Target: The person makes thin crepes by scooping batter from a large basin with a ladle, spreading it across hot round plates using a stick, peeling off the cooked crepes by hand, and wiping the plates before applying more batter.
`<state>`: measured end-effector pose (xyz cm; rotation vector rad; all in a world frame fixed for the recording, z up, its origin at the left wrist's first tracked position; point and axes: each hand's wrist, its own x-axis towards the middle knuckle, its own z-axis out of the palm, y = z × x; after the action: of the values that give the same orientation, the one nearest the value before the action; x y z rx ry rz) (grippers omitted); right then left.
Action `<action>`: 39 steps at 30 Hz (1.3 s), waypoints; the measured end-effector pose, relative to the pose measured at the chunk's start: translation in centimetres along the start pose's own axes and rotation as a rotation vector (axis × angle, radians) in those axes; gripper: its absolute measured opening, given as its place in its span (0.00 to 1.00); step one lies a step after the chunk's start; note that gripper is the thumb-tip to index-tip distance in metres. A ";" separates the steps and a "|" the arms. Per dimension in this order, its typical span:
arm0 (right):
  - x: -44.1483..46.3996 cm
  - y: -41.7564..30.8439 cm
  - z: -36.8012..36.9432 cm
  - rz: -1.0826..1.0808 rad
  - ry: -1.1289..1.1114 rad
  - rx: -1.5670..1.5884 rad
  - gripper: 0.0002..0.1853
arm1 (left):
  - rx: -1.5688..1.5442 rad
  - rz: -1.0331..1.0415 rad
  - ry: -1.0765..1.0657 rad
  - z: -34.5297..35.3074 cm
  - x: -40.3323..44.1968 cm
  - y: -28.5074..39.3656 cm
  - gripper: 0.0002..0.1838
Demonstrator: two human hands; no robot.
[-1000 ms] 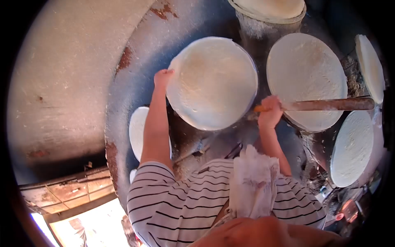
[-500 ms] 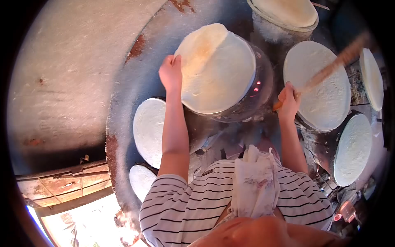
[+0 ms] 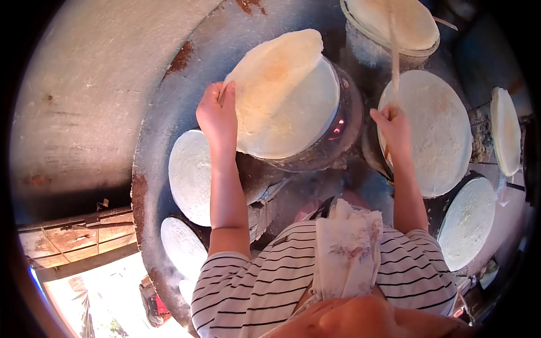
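Note:
My left hand (image 3: 218, 115) is closed, pinching the left edge of a thin round flatbread (image 3: 282, 67). The flatbread's far left part, lightly browned, is lifted and partly folded over the paler part, which lies on a round griddle (image 3: 349, 115) with glowing red spots at its right side. In my closed right hand (image 3: 393, 128) is a long thin wooden stick (image 3: 394, 62), pointing away from me, its far part blurred. That hand is over the left edge of another pale round flatbread (image 3: 437, 135), on the griddle to the right.
More round griddles with pale flatbreads stand around me: one at left (image 3: 190, 177), one lower left (image 3: 183, 246), one lower right (image 3: 468, 225) and one upright at far right (image 3: 505, 132). A stack of flatbreads (image 3: 408, 22) sits at the top. A large curved wall (image 3: 101, 101) rises at left.
My left hand has drawn the flatbread's edge leftward, and the lifted flap looks larger. The stick in my right hand has swung from pointing right to pointing straight away. The view has shifted slightly.

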<state>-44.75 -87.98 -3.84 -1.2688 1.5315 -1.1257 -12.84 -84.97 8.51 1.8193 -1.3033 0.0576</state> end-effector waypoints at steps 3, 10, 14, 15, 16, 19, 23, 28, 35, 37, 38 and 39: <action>0.8 -1.5 0.8 -0.036 -0.068 -0.086 0.19 | -0.025 0.036 0.048 -0.6 -1.1 0.0 0.08; 3.3 -3.4 2.1 -0.042 -0.075 -0.060 0.20 | -0.061 -0.030 0.079 -2.1 -2.3 0.2 0.07; 4.4 -3.2 1.0 -0.139 0.033 -0.061 0.15 | 0.010 -0.078 0.024 -3.0 -2.7 0.9 0.07; 5.0 -3.1 0.6 -0.192 0.076 -0.080 0.14 | -0.016 0.008 0.027 -2.9 -2.8 0.6 0.07; 5.7 -3.0 0.3 -0.245 0.110 -0.096 0.13 | -0.035 0.090 0.034 -2.7 -3.2 0.1 0.07; 8.9 -6.6 -0.1 -0.069 -0.045 0.207 0.15 | -0.084 0.112 0.058 -1.4 -3.6 -2.0 0.07; 12.2 -15.3 7.1 -0.393 -0.267 0.593 0.18 | 0.037 -0.064 -0.030 1.2 1.5 -6.5 0.10; 16.3 -21.3 20.6 -0.317 -1.036 1.030 0.12 | 0.193 -0.217 -0.241 7.6 6.2 -19.0 0.21; 12.2 -14.6 50.0 -0.090 -0.684 0.189 0.23 | 0.274 -0.457 -0.466 6.9 1.6 -20.9 0.36; 12.2 -8.9 54.3 -0.150 -0.720 -0.015 0.27 | 0.223 -0.464 -0.469 5.6 1.3 -20.0 0.36; 12.3 -7.4 55.1 -0.222 -0.753 -0.135 0.28 | 0.198 -0.472 -0.474 4.8 1.5 -19.7 0.35; 12.2 -6.3 55.3 -0.286 -0.787 -0.260 0.30 | 0.186 -0.460 -0.481 4.2 1.5 -19.9 0.35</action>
<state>8.07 -107.61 -12.47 -1.8637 0.9263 -0.4736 1.69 -87.49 -5.61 2.3480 -1.1832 -0.5548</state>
